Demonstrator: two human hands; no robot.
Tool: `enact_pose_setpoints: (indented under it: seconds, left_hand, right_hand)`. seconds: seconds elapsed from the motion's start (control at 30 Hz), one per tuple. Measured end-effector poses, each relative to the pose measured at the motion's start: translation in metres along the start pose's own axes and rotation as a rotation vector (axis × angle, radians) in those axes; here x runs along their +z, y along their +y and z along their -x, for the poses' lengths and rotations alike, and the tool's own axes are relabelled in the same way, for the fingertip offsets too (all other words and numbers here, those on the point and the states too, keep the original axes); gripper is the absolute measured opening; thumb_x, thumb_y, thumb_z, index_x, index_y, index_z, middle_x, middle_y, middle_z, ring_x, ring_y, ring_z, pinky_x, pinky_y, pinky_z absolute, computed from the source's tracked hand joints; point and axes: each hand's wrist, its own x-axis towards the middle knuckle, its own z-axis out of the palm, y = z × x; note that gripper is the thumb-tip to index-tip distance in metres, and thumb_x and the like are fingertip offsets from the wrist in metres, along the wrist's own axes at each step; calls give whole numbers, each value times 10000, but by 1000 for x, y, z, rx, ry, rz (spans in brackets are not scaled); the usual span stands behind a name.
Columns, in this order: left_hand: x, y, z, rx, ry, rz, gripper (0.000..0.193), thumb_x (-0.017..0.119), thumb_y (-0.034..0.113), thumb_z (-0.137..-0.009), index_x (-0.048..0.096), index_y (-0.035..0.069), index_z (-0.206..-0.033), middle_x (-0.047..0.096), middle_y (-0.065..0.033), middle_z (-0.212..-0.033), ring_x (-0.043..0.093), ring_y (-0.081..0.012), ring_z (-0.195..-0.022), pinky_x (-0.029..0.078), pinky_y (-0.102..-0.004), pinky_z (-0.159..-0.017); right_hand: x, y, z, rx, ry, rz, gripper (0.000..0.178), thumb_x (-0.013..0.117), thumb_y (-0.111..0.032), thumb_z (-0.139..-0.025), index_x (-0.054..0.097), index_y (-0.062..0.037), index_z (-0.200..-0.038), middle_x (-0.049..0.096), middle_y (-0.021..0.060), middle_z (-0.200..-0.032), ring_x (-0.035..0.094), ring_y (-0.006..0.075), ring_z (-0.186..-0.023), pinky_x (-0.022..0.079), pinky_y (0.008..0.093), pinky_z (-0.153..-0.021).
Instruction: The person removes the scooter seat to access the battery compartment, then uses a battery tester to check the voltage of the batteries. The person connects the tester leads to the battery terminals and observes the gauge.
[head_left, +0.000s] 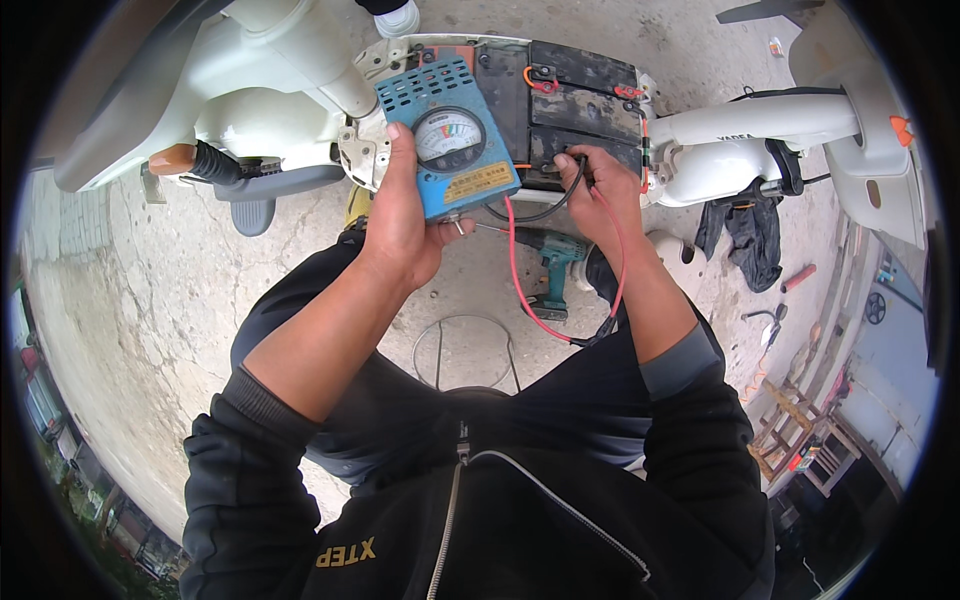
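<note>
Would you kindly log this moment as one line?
left hand: holds boxy blue meter | right hand: holds thin black cable at rectangular black batteries | grey concrete floor: teal cordless drill

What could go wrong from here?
The blue meter is held in the left hand alone; if that grip loosened, it might fall. The red lead hangs in a loop near the drill and could snag. The right hand holds the black lead by the black batteries; a slip might touch an unintended contact.
</note>
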Motion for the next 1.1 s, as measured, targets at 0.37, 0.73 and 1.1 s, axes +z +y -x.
enact_pose_setpoints:
  seconds: [0.37, 0.73, 1.1]
  left_hand:
    - [-1, 6, 1, 25, -27, -20, 728, 308, 750, -1021, 515, 155, -1385, 679, -36, -1228, 708, -146, -993, 581, -282, -596]
    - [6, 4, 2, 29, -47, -65, 739, 281, 745, -1029, 494, 158, -1424, 660, -52, -1282, 688, -166, -1093, 600, -299, -635]
    - [8, 1, -2, 21, 3, -28, 680, 331, 738, -1026, 554, 188, -1356, 687, -22, -1208, 690, -141, -979, 569, -293, -567]
  right_hand:
    - [-5, -9, -5, 0, -105, 111, 315, 781, -245, -901, 707, 3, -1082, 723, 192, -898, 721, 312, -809, 552, 388, -729]
    - [-49, 19, 7, -135, -103, 9, 271, 714, -147, -921, 709, 30, -1126, 701, 249, -1106, 698, 395, -954, 549, 406, -868]
    - [-102, 39, 1, 307, 114, 176, 428, 559, -349, -1065, 722, 27, -944, 697, 134, -706, 679, 246, -624, 529, 359, -621]
